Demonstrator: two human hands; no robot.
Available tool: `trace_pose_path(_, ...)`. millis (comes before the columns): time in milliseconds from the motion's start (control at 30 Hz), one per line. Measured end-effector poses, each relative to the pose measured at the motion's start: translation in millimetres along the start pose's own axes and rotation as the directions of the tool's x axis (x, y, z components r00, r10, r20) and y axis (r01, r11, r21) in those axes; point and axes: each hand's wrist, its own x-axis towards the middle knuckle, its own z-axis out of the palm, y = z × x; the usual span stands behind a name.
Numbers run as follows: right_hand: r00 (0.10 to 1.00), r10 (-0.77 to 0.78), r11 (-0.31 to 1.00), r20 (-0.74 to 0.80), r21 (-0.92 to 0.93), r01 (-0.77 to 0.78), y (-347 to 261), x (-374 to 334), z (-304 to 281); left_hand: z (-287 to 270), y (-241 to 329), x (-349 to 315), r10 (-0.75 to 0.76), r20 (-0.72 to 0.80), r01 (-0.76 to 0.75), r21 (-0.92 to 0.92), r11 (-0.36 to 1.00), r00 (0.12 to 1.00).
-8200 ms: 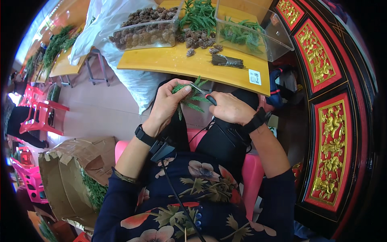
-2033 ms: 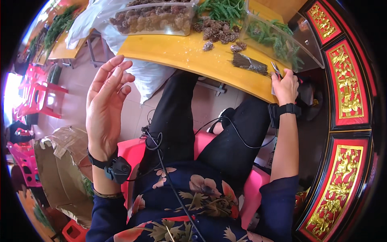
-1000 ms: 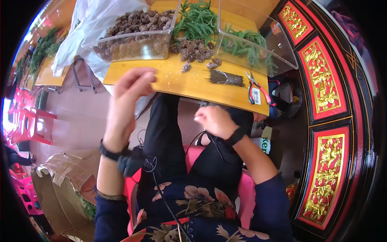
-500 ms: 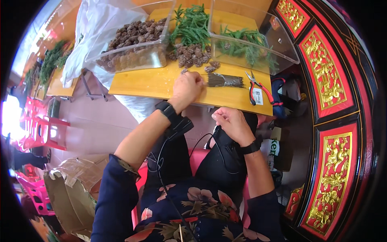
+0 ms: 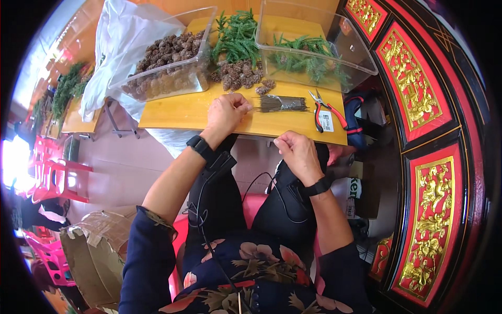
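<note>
Bundle of thin dark wires (image 5: 282, 104) lay on yellow wooden table (image 5: 175, 116). Left hand (image 5: 228, 112) just left of bundle, fingertips narrowed; right hand (image 5: 300, 153) nearer wearer than bundle, fingers curled. Could not tell whether either held anything.

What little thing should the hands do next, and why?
Maybe the left hand should gently draw one piece from the bundle of thin, dark, wire-like strands on the flat yellow table. Its pinched fingertips are right beside the bundle's left end, though I can't tell whether they already hold one. The metal pliers with red-and-black handles lie beyond the other end.
</note>
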Motion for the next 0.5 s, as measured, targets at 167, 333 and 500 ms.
trace_pose_path(167,1.0,0.022,0.997,0.001,-0.072,-0.022,-15,-7,-17,-4,12,0,-0.079,0.002,0.078,-0.199,0.977,0.997)
trace_pose_path(333,0.999,-0.028,0.993,-0.038,-0.116,0.024,-18,-7,-30,-12,29,2,-0.092,-0.063,0.081,-0.163,0.983,0.994)
trace_pose_path(500,0.957,-0.189,0.978,-0.222,-0.127,0.163,-21,6,-45,-31,38,5,-0.036,-0.124,0.008,-0.219,0.976,0.992)
